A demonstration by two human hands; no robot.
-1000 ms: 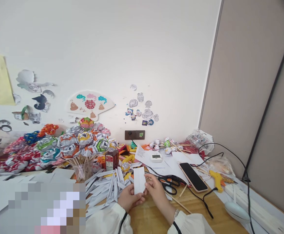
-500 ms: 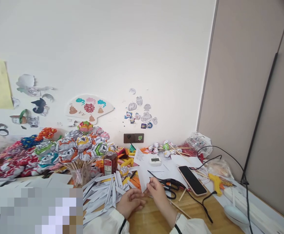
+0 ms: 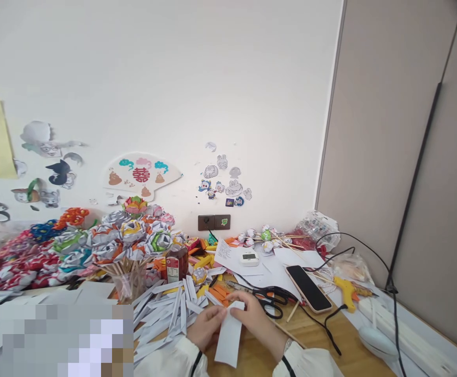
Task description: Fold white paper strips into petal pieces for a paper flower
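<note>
A white paper strip (image 3: 229, 337) hangs down over the wooden table (image 3: 314, 345) in front of me, its top edge pinched between both hands. My left hand (image 3: 207, 327) grips the strip's upper left corner with closed fingers. My right hand (image 3: 254, 317) pinches the upper right part, fingers curled over the paper. Just left of the hands lies a heap of folded white paper strips (image 3: 169, 311). Black-handled scissors (image 3: 269, 298) lie right beside my right hand.
A phone (image 3: 308, 287) lies face up to the right, with a yellow glue gun (image 3: 346, 290), black cables (image 3: 330, 330) and a white power strip (image 3: 404, 335) beyond. Paper flowers on sticks (image 3: 126, 241) and a small carton (image 3: 176, 264) stand at the back left. Wooden skewers (image 3: 291, 314) lie about.
The paper strip went from upright in both hands, to tilted in the right hand alone, to hanging down from both hands' pinch. The view drifted slightly.
</note>
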